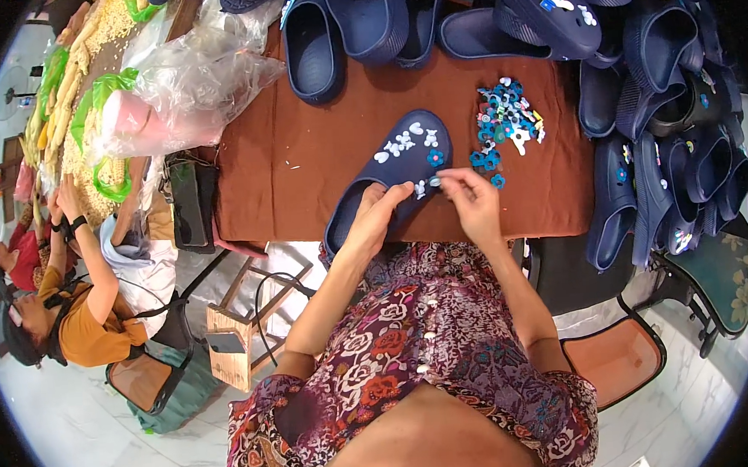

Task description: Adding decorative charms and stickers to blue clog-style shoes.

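A navy blue clog [402, 168] lies slanted on the brown cloth of the table, its toe pointing away from me. White charms, some bear-shaped, and a blue flower charm [435, 157] sit on its upper. My left hand [371, 222] grips the clog near its opening, the fingertips partly hidden. At the clog's right side, my right hand [474, 208] pinches a small light-coloured charm [436, 181] between thumb and finger, beside a white charm on the upper. Just to the right is a loose pile of blue, white and dark charms [509, 116].
Many navy clogs [611, 189] are heaped along the table's far and right edges. Clear plastic bags [186, 95] lie at the far left. A small wooden stand with a phone [225, 343] is left of me. Two people [96, 315] work at another table with pale kernels.
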Demonstrator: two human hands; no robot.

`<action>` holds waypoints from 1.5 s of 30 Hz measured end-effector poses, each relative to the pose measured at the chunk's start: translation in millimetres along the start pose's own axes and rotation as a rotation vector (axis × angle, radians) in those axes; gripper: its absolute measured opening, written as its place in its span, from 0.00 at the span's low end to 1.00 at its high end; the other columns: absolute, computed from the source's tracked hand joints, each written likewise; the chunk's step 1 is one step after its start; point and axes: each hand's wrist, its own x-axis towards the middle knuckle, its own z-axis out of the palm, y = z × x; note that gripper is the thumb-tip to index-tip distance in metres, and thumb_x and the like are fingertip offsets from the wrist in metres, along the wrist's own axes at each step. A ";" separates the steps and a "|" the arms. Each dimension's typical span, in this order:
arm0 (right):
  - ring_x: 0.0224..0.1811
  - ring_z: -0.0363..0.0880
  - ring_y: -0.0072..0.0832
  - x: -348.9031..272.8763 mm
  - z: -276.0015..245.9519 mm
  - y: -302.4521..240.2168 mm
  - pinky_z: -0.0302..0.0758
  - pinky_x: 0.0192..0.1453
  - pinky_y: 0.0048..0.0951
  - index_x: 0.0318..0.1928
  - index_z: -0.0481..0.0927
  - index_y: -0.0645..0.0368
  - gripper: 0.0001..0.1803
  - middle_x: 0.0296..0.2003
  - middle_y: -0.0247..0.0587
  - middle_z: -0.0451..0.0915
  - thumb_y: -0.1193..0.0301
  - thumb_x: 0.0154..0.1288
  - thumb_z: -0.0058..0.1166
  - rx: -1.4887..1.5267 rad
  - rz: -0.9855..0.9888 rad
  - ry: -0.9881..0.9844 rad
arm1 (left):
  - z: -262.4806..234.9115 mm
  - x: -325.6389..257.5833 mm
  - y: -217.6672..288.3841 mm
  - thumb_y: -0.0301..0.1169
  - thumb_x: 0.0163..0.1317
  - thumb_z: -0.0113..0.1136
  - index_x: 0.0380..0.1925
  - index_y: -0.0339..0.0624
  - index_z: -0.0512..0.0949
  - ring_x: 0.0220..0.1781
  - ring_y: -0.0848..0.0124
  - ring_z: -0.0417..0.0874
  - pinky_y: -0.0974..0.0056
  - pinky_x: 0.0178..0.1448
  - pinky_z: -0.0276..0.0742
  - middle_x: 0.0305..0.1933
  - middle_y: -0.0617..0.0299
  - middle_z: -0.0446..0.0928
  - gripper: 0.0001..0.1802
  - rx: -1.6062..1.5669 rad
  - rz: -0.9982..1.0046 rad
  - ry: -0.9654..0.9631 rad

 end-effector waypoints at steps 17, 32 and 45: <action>0.29 0.72 0.10 -1.3 14.1 5.3 0.69 0.32 0.17 0.35 0.79 0.63 0.06 0.27 0.28 0.79 0.73 0.68 0.59 0.037 0.129 -0.016 | -9.0 4.2 -10.9 0.31 0.61 0.61 0.39 0.33 0.79 0.43 0.80 0.77 0.72 0.50 0.71 0.40 0.66 0.80 0.12 0.033 0.023 0.039; 0.29 0.71 0.11 -6.5 32.2 12.6 0.69 0.33 0.18 0.37 0.77 0.61 0.05 0.28 0.27 0.76 0.75 0.67 0.60 0.105 -0.012 0.175 | -3.3 2.4 -9.8 0.29 0.59 0.62 0.48 0.32 0.77 0.42 0.78 0.78 0.72 0.48 0.72 0.43 0.65 0.80 0.18 -0.033 0.039 -0.001; 0.34 0.76 0.23 -9.0 19.6 -6.7 0.75 0.39 0.25 0.51 0.82 0.57 0.17 0.41 0.38 0.72 0.76 0.61 0.64 -0.269 -0.347 -0.010 | -16.9 2.4 -13.2 0.23 0.55 0.62 0.53 0.29 0.72 0.45 0.77 0.77 0.72 0.51 0.72 0.47 0.62 0.78 0.24 0.124 0.042 -0.114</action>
